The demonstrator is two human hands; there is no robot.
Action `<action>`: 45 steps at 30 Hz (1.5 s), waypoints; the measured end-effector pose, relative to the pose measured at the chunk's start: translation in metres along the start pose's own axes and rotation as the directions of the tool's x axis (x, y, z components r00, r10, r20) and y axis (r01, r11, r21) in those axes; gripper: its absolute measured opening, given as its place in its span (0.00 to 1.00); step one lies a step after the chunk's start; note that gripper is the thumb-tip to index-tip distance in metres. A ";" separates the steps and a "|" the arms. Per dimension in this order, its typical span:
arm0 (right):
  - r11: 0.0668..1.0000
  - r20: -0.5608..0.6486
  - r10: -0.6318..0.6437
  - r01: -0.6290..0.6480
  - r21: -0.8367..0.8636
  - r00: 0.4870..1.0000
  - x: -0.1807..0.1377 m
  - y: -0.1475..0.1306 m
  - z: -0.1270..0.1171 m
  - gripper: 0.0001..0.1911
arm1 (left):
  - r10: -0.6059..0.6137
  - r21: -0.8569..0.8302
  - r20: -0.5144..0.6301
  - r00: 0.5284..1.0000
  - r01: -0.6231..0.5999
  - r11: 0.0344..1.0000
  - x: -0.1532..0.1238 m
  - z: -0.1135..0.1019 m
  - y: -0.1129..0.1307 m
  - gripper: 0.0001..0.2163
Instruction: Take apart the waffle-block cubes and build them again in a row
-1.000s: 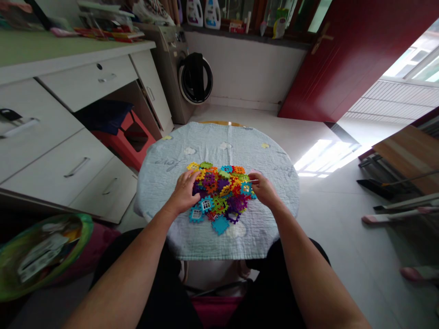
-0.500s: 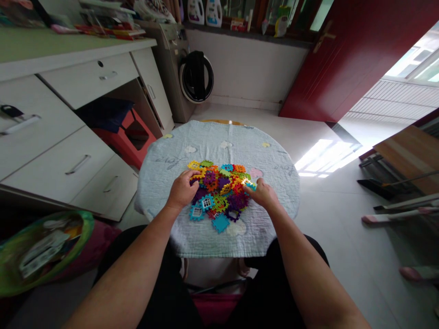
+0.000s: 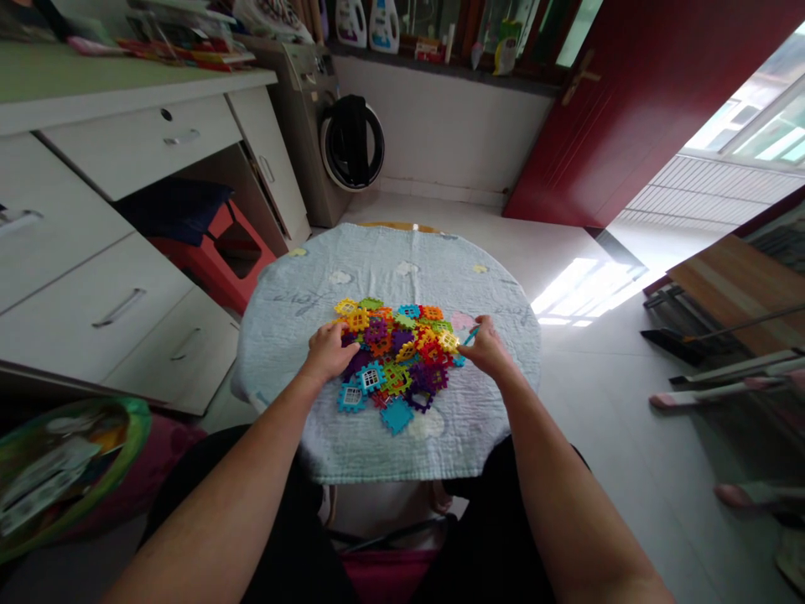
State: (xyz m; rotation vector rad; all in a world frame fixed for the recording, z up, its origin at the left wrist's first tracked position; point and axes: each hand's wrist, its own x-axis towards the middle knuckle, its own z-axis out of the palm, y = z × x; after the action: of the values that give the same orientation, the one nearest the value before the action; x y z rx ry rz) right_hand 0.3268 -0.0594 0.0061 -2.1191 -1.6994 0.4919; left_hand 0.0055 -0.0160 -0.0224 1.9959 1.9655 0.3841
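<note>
A pile of colourful plastic building tiles point(image 3: 402, 352) with toothed edges lies on the cloth-covered table. Some tiles have window grids. At the pile's left edge rests my left hand point(image 3: 329, 351), thumb and fingers apart, close to a purple tile and a yellow one point(image 3: 358, 320). My right hand point(image 3: 489, 349), on the right side of the pile, pinches a thin blue tile point(image 3: 470, 335) seen edge-on between thumb and fingers. Nearest me in the pile lies a flat blue tile point(image 3: 397, 415), beside two blue window tiles point(image 3: 371, 377).
A pale blue cloth point(image 3: 377, 268) covers the round table. To the left are white drawers point(image 3: 119, 306), a red stool point(image 3: 242, 268) and a lined bin point(image 3: 119, 478). A washing machine point(image 3: 302, 126) with its door ajar stands behind, and a red door point(image 3: 604, 109) at right.
My right hand has lifted a blue tile slightly off the right side of the pile. My left hand has drawn back a little from the yellow tile. The view has shifted slightly.
</note>
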 end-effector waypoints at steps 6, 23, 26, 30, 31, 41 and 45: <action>0.988 -0.038 -0.112 0.116 0.100 0.993 0.012 0.011 -0.008 0.27 | 0.032 0.035 0.021 0.999 -0.032 0.999 0.000 0.005 0.003 0.21; 0.994 0.329 -0.076 0.096 -0.044 0.941 0.005 -0.001 -0.002 0.23 | 0.210 -0.049 -0.051 0.976 -0.212 0.976 -0.005 0.001 0.015 0.26; 0.980 0.316 -0.189 0.156 0.126 0.930 0.010 0.001 -0.002 0.24 | 0.221 -0.044 -0.036 0.975 -0.222 0.974 -0.006 0.000 0.014 0.26; 0.983 0.163 -0.164 0.147 0.112 0.973 0.014 0.016 -0.006 0.28 | 0.234 -0.070 -0.055 0.971 -0.238 0.969 -0.005 0.002 0.013 0.26; 0.991 0.141 -0.132 0.125 0.055 0.981 0.014 0.020 -0.007 0.28 | 0.240 -0.076 -0.062 0.969 -0.244 0.967 -0.004 0.003 0.013 0.26; 0.909 0.322 -0.254 0.339 -0.243 0.912 0.009 0.010 0.014 0.30 | 0.299 -0.078 -0.069 0.952 -0.304 0.950 -0.004 0.007 0.009 0.26; 0.908 0.333 -0.222 0.319 -0.273 0.917 0.012 0.010 0.020 0.29 | 0.287 -0.055 -0.063 0.956 -0.291 0.955 -0.002 0.006 0.003 0.26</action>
State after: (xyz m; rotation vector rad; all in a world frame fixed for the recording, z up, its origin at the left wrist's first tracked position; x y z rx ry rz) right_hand 0.3280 -0.0480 -0.0162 -2.0419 -2.3505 0.4919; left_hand 0.0108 -0.0184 -0.0262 2.2578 1.6670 0.5671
